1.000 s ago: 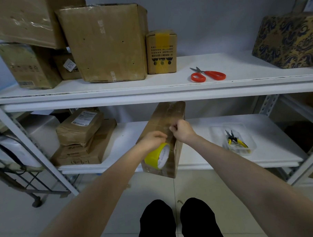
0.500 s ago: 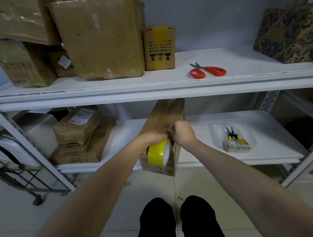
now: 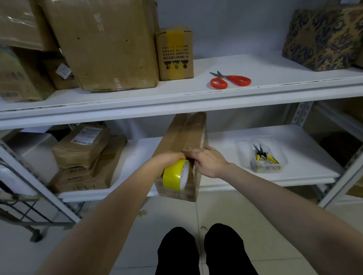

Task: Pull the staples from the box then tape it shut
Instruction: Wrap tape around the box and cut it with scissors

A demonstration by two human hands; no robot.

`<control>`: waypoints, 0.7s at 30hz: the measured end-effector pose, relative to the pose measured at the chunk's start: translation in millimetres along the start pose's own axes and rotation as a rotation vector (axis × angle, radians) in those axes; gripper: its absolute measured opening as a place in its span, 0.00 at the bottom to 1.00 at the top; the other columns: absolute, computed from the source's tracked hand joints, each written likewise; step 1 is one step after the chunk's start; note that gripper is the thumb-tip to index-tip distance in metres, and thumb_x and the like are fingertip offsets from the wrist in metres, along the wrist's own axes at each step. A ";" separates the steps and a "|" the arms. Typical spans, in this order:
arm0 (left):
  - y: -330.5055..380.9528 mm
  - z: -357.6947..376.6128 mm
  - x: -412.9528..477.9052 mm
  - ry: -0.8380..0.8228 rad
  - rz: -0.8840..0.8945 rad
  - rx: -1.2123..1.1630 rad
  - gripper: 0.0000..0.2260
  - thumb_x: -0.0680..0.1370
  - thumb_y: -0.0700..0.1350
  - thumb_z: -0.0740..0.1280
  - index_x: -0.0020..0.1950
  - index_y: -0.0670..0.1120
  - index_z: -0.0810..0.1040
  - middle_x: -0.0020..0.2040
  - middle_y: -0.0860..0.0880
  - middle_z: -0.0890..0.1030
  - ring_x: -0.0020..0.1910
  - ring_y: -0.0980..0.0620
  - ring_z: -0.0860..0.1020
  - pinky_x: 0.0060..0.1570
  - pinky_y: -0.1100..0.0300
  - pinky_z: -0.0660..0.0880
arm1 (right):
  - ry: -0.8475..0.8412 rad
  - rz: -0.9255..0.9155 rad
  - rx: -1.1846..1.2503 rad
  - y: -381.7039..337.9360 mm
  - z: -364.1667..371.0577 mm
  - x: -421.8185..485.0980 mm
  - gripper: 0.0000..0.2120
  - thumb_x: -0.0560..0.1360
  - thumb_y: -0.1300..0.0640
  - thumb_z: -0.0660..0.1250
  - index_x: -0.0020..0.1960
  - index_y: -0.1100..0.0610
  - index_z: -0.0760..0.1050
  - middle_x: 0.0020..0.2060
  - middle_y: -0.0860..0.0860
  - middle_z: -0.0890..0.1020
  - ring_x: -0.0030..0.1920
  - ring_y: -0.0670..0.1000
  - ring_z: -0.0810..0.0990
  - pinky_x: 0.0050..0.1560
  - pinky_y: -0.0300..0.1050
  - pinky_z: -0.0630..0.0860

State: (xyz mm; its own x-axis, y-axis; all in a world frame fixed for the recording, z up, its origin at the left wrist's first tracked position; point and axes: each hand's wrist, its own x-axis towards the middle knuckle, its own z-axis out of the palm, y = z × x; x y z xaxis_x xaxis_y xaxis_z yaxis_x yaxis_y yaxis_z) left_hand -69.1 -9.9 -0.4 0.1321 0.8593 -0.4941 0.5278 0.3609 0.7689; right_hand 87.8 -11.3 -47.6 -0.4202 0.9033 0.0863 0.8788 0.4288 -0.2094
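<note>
Uncurled, right hand (image 3: pixel 209 163) presses flat fingers (image 3: pixel 194 151) on box (image 3: pixel 182 133); left hand (image 3: pixel 167 158) beside them grips tape roll (image 3: pixel 175 176) — keep it taut.

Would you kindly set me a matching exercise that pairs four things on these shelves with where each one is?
Things:
1. scissors
2. pliers
3. tape roll
4. patterned box

Places:
A. in the clear tray on the lower shelf
B. gripped by the left hand
C. far right of the upper shelf
D. middle of the upper shelf, near the small carton

Pairs: 1-D, 2-A, 3-B, 4-C
</note>
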 end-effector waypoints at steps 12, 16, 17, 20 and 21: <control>-34.5 -10.8 -7.9 0.069 0.022 -0.396 0.02 0.77 0.36 0.64 0.45 0.40 0.75 0.43 0.42 0.78 0.37 0.49 0.76 0.39 0.58 0.75 | -0.258 0.131 -0.178 -5.7 -10.3 15.3 0.23 0.83 0.49 0.40 0.78 0.44 0.50 0.77 0.39 0.50 0.77 0.47 0.49 0.73 0.66 0.41; -44.8 -3.4 -6.1 0.011 -0.027 -0.293 0.07 0.79 0.38 0.62 0.41 0.42 0.73 0.39 0.44 0.76 0.36 0.50 0.75 0.39 0.59 0.72 | -0.263 0.139 -0.198 -6.1 -10.2 18.4 0.23 0.83 0.47 0.39 0.78 0.44 0.51 0.77 0.39 0.52 0.77 0.48 0.48 0.73 0.66 0.41; -43.3 -3.3 -5.5 0.019 -0.018 -0.262 0.05 0.79 0.38 0.62 0.42 0.43 0.74 0.39 0.45 0.76 0.37 0.49 0.75 0.39 0.58 0.72 | -0.244 0.142 -0.190 -6.1 -10.2 18.9 0.23 0.83 0.46 0.40 0.77 0.45 0.53 0.76 0.39 0.54 0.77 0.48 0.48 0.73 0.66 0.40; -44.5 -3.8 1.3 0.037 -0.006 -0.199 0.03 0.77 0.38 0.64 0.50 0.42 0.74 0.42 0.44 0.77 0.41 0.47 0.76 0.43 0.56 0.75 | -0.193 0.160 -0.141 -12.1 -10.3 23.4 0.24 0.82 0.41 0.45 0.75 0.46 0.62 0.75 0.41 0.61 0.77 0.49 0.51 0.73 0.64 0.40; -47.3 -3.3 4.4 0.029 -0.017 -0.207 0.06 0.76 0.38 0.65 0.53 0.42 0.74 0.44 0.43 0.78 0.41 0.47 0.77 0.44 0.55 0.75 | -0.178 0.168 -0.136 -14.3 -9.4 25.1 0.24 0.81 0.40 0.48 0.74 0.46 0.64 0.74 0.42 0.63 0.77 0.50 0.52 0.73 0.64 0.40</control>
State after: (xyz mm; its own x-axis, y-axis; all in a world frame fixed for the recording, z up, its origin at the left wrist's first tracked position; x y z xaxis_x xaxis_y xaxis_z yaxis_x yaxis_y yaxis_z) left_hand -96.2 -21.9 -37.6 0.0986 0.8614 -0.4983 0.3452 0.4400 0.8290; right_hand 66.7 5.3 -33.3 -0.2883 0.9508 -0.1135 0.9568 0.2815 -0.0725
